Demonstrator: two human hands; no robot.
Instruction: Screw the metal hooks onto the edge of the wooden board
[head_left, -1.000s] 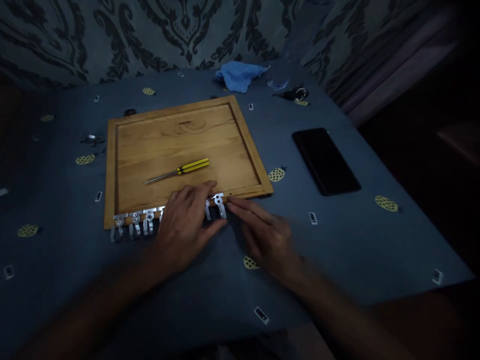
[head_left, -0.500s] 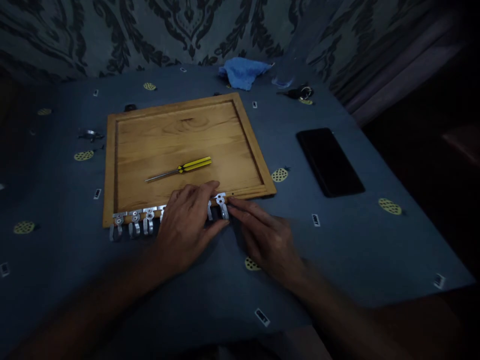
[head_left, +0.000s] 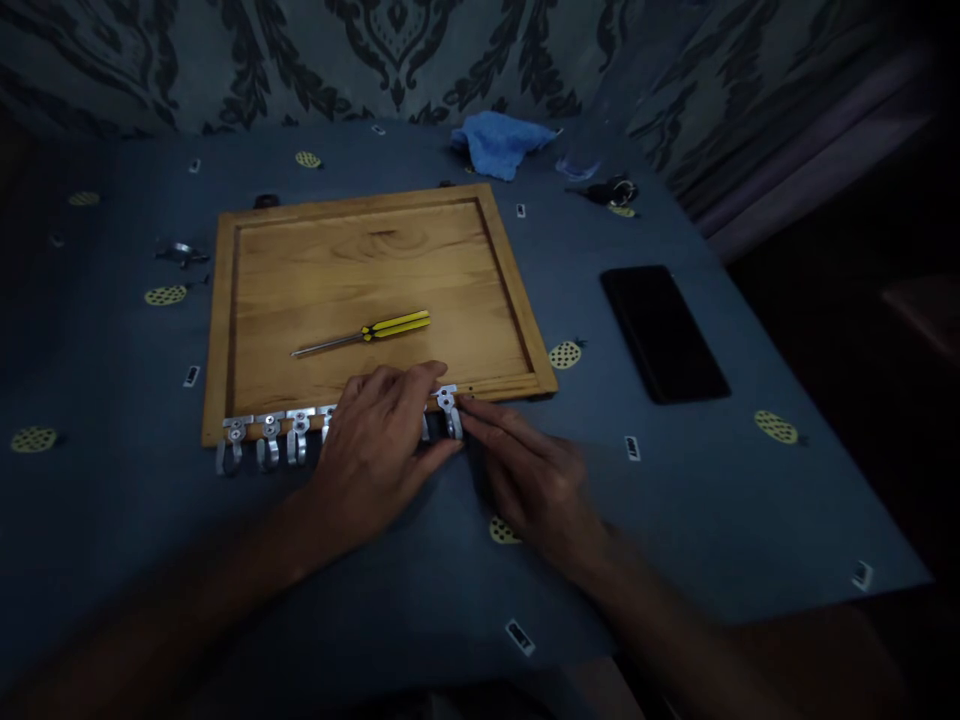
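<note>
A framed wooden board (head_left: 360, 260) lies on the table with a row of silver metal hooks along its near edge. My left hand (head_left: 379, 445) reaches over the middle of this row, fingers bent on the frame edge and thumb beside the rightmost metal hook (head_left: 448, 400). It covers some of the hooks. From the right, the fingertips of my right hand (head_left: 536, 470) are pinched together against that same hook. Several hooks, such as the leftmost hook (head_left: 234, 440), show to the left. On the board lies a screwdriver (head_left: 394, 325) with a yellow and black handle.
A black phone (head_left: 664, 335) lies on the patterned tablecloth (head_left: 720, 500) at right. A blue cloth (head_left: 501, 145) and a dark item with a ring (head_left: 611, 192) are at the back. Small metal pieces (head_left: 180, 252) lie left of the board.
The camera view has shifted slightly. Both hands stay at the rightmost hook, with almost no movement against the board.
</note>
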